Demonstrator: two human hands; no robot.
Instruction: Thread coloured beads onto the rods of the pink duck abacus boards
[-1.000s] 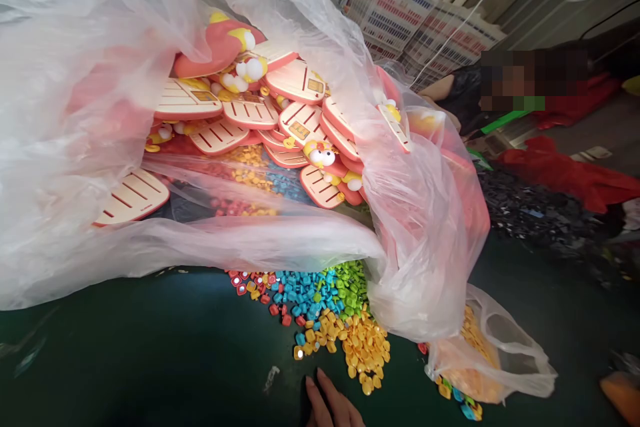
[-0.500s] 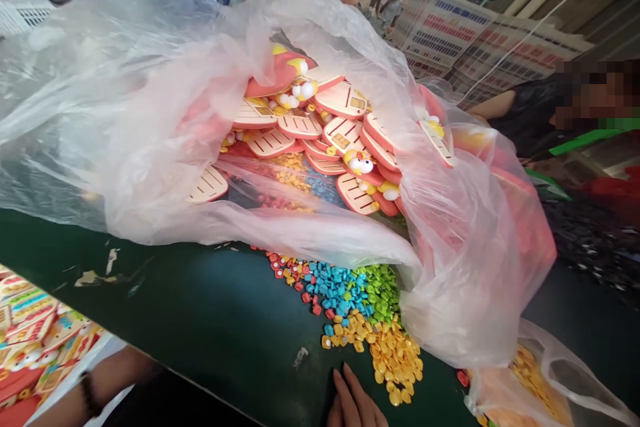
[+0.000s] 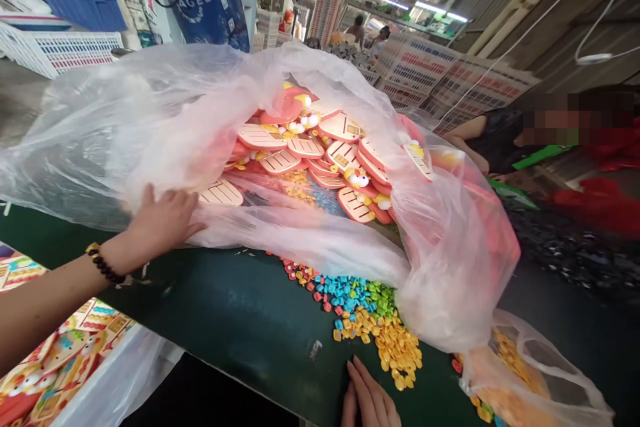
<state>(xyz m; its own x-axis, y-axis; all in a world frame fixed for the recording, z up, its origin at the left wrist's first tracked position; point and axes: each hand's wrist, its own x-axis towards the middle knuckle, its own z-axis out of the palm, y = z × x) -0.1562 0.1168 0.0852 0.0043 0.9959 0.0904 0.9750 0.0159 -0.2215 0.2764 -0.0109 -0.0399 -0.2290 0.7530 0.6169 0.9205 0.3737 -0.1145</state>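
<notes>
My left hand (image 3: 163, 223) lies on the near left part of a big clear plastic bag (image 3: 300, 233), its fingers spread and the thumb pointing right. A dark beaded bracelet circles that wrist. Inside the bag's mouth are many flat red and cream plastic pieces (image 3: 280, 161) with slots and bird-like faces. At the bottom, my right hand (image 3: 370, 397) rests on the dark green table (image 3: 240, 320), fingers stretched out and holding nothing. Just beyond it lies a pile of small yellow pieces (image 3: 397, 350), with blue pieces (image 3: 345, 293), green pieces (image 3: 381, 298) and red ones around it.
A smaller plastic bag (image 3: 520, 373) with yellow pieces sits at the lower right. Below the table's left edge, a lined container holds finished-looking coloured boards (image 3: 75, 353). Another person (image 3: 495, 140) is at the right, near black parts (image 3: 575, 247). Stacked crates (image 3: 420, 70) stand behind.
My left hand has come up from below the table edge onto the bag. My right hand stays in about the same place by the yellow pieces. The view has shifted a little.
</notes>
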